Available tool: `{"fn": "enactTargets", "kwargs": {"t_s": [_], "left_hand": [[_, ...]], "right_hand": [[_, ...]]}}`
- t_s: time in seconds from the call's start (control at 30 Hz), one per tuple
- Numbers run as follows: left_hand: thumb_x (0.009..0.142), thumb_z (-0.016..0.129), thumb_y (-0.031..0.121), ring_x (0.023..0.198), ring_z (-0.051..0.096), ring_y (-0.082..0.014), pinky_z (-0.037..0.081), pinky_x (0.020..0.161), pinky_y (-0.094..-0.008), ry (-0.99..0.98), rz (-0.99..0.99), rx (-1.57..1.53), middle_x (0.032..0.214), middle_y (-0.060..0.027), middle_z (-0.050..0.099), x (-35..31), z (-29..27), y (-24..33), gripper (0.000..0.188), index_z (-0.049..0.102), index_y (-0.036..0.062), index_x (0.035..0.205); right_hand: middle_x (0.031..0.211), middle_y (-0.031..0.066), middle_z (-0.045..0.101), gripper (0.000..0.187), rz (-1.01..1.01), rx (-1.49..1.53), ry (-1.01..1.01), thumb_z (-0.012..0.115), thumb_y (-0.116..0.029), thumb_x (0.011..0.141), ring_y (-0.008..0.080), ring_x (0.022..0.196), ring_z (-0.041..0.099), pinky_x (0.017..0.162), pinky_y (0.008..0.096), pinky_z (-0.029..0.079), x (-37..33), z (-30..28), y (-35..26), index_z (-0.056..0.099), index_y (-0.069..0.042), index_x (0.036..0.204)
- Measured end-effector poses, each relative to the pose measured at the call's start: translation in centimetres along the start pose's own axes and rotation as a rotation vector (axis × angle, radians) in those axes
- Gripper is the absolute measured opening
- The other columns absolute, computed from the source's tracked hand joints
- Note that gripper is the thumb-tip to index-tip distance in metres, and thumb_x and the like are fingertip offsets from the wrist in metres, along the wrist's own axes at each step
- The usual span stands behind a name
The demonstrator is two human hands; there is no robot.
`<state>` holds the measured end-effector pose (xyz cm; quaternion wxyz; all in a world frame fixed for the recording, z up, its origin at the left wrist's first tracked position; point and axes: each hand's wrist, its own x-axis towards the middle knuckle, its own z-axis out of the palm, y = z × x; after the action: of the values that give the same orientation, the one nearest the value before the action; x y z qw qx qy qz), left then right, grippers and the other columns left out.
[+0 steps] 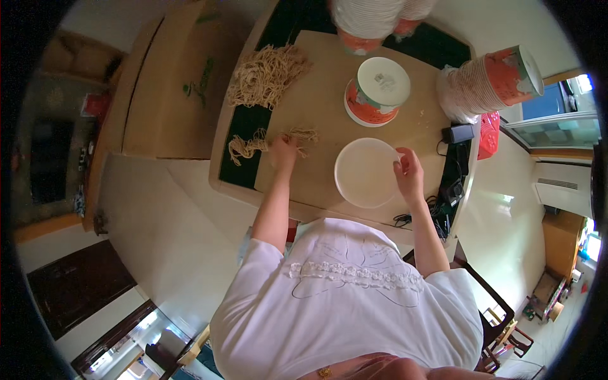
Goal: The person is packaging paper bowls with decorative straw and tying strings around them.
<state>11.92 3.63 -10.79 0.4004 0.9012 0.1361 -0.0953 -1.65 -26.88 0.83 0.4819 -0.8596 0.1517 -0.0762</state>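
Note:
My left hand (283, 152) is closed on a small bundle of beige strands (249, 147), thin and stringy like cord; ends stick out on both sides of the fingers. With thumb and fingers, my right hand (410, 171) pinches the right rim of a round white paper tub (366, 174), whose opening faces up. Nothing shows inside it. Beyond the left hand lies a large tangled heap of the same strands (268, 76). Past the tub stands an upturned red and green printed tub (384, 83), resting on another white-rimmed one.
Nested tub stacks (370, 19) stand at the far edge, and another stack (491, 82) leans at the right. A black power adapter (458, 133) and cables lie along the table's right side. Brown board (304, 183) covers the tabletop. A large cardboard box (171, 95) is at left.

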Motion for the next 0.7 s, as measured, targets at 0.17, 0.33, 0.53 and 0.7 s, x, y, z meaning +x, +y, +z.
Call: {"fn": "enactTargets", "kwargs": {"t_s": [0.17,0.33,0.53,0.7], "left_hand": [[0.085,0.059,0.026,0.077,0.063,-0.0227,0.049,0.067,-0.0367,0.076,-0.069,0.195,0.085,-0.0112,0.066,2.9,-1.1,-4.5,0.024,0.064,0.0042,0.094],[0.083,0.066,0.02,0.069,0.06,-0.0137,0.049,0.064,-0.0276,0.156,0.236,-0.269,0.075,-0.0065,0.062,-1.7,-7.6,3.3,0.017,0.061,0.0037,0.086],[0.089,0.061,0.015,0.052,0.044,-0.0038,0.033,0.044,-0.0234,-0.014,0.086,-0.634,0.063,0.0022,0.05,-4.5,-14.7,9.2,0.013,0.055,0.0041,0.085],[0.089,0.061,0.02,0.058,0.043,-0.0036,0.034,0.052,-0.0201,0.123,0.154,-0.513,0.064,0.0042,0.049,-4.4,-16.4,11.4,0.014,0.06,0.0056,0.087]], "right_hand": [[0.084,0.0044,0.05,0.036,-0.009,0.071,0.101,0.064,-0.002,0.079,0.0137,0.07,0.05,0.063,0.0259,0.045,-0.7,0.1,-2.1,0.054,-0.006,0.113],[0.087,0.005,0.052,0.032,-0.056,0.063,0.224,0.061,-0.001,0.081,0.0149,0.072,0.052,0.066,0.0255,0.046,-1.6,-1.8,-1.6,0.055,-0.006,0.112],[0.085,0.0087,0.055,0.015,-0.158,0.033,0.158,0.057,0.0,0.085,0.0167,0.071,0.055,0.066,0.027,0.046,-2.0,-1.8,-4.3,0.059,-0.002,0.1],[0.081,0.0062,0.054,0.015,-0.182,0.117,0.137,0.056,0.002,0.084,0.0142,0.071,0.051,0.066,0.0252,0.043,-2.2,-1.3,-5.7,0.06,-0.002,0.098]]}}
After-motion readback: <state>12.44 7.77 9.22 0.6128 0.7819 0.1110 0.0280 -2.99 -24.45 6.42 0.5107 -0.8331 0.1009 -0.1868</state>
